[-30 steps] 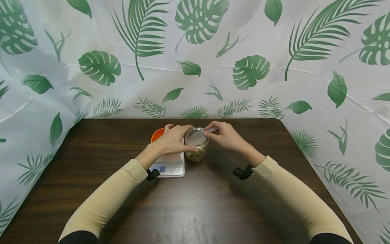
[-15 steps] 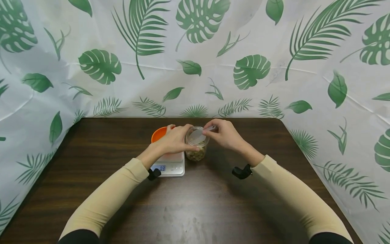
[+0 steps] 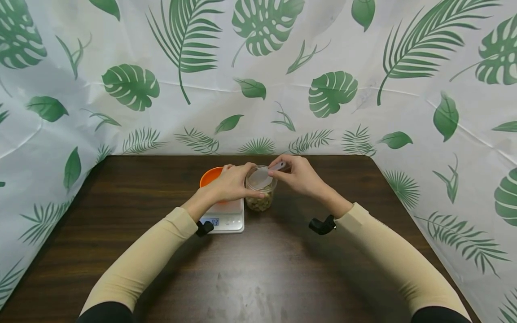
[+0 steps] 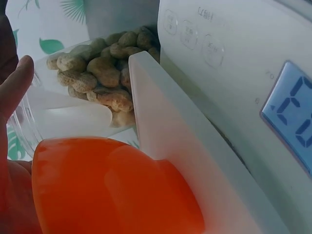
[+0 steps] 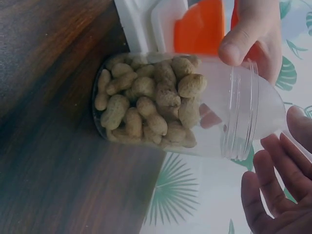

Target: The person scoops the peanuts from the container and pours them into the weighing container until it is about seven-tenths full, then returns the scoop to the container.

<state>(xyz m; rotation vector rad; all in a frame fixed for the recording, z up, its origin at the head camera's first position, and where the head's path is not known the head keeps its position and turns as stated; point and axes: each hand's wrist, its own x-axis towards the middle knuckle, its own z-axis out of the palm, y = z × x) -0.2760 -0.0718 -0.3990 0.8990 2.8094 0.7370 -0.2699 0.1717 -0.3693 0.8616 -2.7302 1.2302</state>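
Note:
A clear jar (image 5: 209,127) part-filled with peanuts in their shells (image 5: 141,92) stands upright on the table. My left hand (image 3: 232,183) grips it near the rim, thumb on the near side and fingers at the far side. Between thumb and fingers, my right hand (image 3: 300,177) pinches the handle of a translucent white spoon (image 3: 278,166). The bowl of that spoon (image 4: 73,117) dips into the jar's mouth, above or against the peanuts. Left of the jar, partly behind my left hand, an orange bowl (image 4: 112,185) sits on a white kitchen scale (image 3: 232,223).
The scale's small display (image 3: 215,221) appears to read 0.3. Dark wood table (image 3: 258,269) stretches in front and to both sides. A leaf-patterned white sheet (image 3: 258,121) hangs behind the table's back edge.
The right hand has risen a little, and the spoon's handle now shows more and points further up. The display went from about 0.9 to 0.3. The left hand keeps its hold.

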